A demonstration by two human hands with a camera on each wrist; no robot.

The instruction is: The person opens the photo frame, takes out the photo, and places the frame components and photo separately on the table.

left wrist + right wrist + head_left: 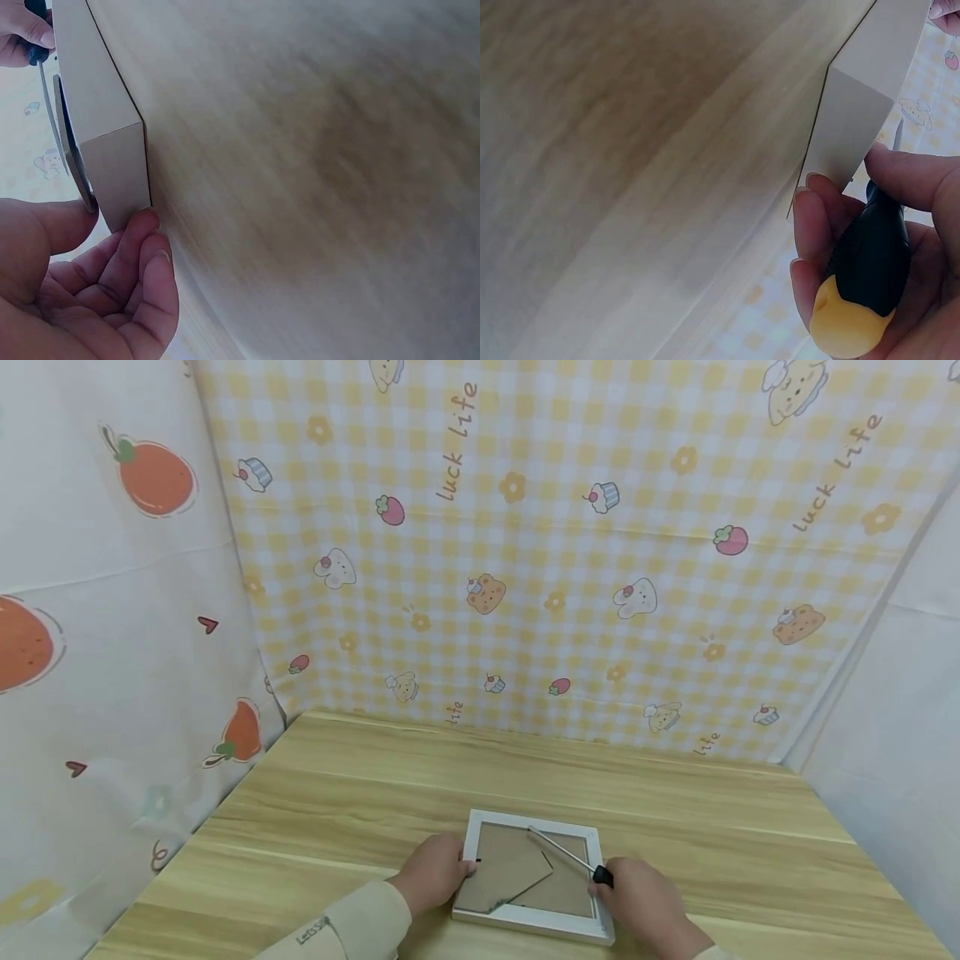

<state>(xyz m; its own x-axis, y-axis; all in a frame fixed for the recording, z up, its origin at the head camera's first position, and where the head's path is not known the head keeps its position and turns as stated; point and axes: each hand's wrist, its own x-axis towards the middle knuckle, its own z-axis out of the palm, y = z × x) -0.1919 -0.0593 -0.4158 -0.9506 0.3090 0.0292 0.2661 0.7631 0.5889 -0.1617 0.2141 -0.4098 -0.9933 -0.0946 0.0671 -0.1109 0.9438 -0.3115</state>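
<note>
A white picture frame (558,920) lies back side up on the table, showing its brown backing board (566,893) and a cardboard stand flap (502,875). My left hand (433,872) grips the frame's left side, thumb on the back over the flap's edge, fingertips low against the outer side (116,172). In my right hand (647,893) is a screwdriver (562,849) with a black and yellow handle (874,255). Its thin shaft slants across the board, tip right at the far inner edge. That hand's fingertips are also against the frame's right side.
The wood-grain table (375,785) spreads around the frame. Behind it hangs a yellow checked cloth (525,635) with cartoon prints. A white cloth (150,693) with orange fruit prints borders the left, and a plain white one (892,693) borders the right.
</note>
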